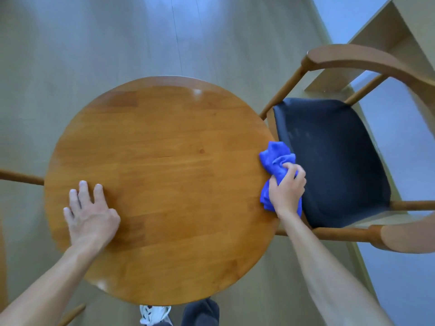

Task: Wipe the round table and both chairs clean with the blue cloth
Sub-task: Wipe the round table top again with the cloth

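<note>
A person is leaning over a round wooden tabletop (pixel 160 184), seen from above, and is working a blue cloth (pixel 276 158) along its right rim. The right hand (pixel 287 189) is bunching the cloth, fingers curled round the crumpled fabric in a closed grip, with the thumb side turned toward the wood. The cloth is lying right at the edge, partly on the tabletop and partly hanging past it over the gap toward the chair (pixel 329 161) with the dark seat, which is standing just beside the tabletop on the right. The bundle's long axis is running near to far, roughly following the curve of the rim, and most of it is sticking out on the far side of the fingers. The left hand (pixel 90 215) is resting flat on the near-left part of the tabletop, fingers spread and straight, holding nothing and apparently steadying the person or the furniture. The unwiped-looking wood is lying to the left of the cloth, so any sweep across the top would seem to call for the right hand to travel leftward; the chair seat is lying to the right, nearer this hand than the other. A second chair (pixel 21 177) is showing only as a wooden rail at the far left edge, well apart from the cloth. A shoe (pixel 154 314) is peeking out below the near rim, on the floor (pixel 94 43).
</note>
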`<state>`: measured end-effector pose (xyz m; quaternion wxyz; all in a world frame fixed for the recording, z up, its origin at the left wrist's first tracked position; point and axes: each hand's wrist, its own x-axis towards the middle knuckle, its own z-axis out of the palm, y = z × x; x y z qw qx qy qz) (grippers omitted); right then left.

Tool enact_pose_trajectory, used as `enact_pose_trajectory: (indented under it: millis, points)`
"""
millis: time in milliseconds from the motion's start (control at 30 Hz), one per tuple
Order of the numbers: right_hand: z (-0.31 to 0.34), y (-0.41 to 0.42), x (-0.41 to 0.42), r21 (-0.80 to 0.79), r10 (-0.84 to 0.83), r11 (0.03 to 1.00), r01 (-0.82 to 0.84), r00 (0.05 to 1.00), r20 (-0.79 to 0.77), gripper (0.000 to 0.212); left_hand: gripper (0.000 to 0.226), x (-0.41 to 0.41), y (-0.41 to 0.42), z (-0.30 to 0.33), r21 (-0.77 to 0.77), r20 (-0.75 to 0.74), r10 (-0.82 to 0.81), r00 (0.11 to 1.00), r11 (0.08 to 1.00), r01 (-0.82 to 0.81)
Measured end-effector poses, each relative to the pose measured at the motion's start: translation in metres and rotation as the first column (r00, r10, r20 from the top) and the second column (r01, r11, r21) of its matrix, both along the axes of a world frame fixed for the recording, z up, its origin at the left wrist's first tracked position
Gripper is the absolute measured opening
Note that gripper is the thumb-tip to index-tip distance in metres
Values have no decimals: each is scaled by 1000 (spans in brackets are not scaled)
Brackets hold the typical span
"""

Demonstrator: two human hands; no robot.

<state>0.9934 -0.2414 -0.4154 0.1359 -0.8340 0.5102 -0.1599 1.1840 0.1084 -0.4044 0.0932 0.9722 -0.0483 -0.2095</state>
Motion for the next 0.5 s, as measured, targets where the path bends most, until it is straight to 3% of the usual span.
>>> enact_pose_trajectory:
  millis: [67,133,233,367,500]
  points:
    - [1,-5,33,59,-229,972,229,973,-6,37,64,3,3,-1,8,-4,-15,1000,1000,15]
    - [3,17,61,43,-219,975,219,976,-11,37,64,5,6,-2,17,-3,-31,1000,999,31]
    - [8,96,88,65,109,992,-110,994,20,41,65,5,8,-2,33,-13,-44,999,998,45]
    - [20,200,79,209,495,848,-488,869,21,42,72,-9,2,6,56,-87,-63,994,996,68]
    - [35,221,44,367,621,711,-600,780,72,52,72,-25,-1,26,31,-128,-56,990,998,60]
